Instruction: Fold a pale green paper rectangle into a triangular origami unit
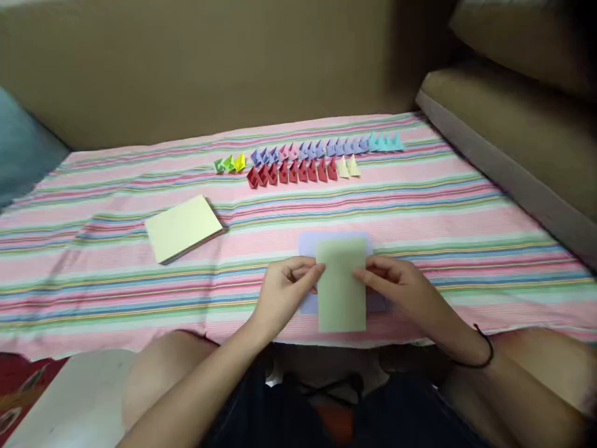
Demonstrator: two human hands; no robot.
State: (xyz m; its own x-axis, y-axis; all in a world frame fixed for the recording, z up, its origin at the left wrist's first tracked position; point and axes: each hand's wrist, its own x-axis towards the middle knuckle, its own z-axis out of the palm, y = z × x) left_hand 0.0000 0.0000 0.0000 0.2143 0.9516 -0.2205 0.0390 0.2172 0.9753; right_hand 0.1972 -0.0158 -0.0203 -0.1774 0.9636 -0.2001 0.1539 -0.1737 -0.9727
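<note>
green paper [341,286]: atop the purple sheet [308,244], table's near edge | left hand [283,291]: pinching its left edge | right hand [398,283]: pinching its right edge | yellow pad [183,228]: left of purple sheet

**Green sheet held over lavender sheet**

Pale green paper sheet [341,286]: rectangular, upright, flat, pinched at both side edges by the hands. Beneath it, a lavender sheet [308,244], wider, lies flat on the striped cloth near the front edge, mostly covered.
</note>
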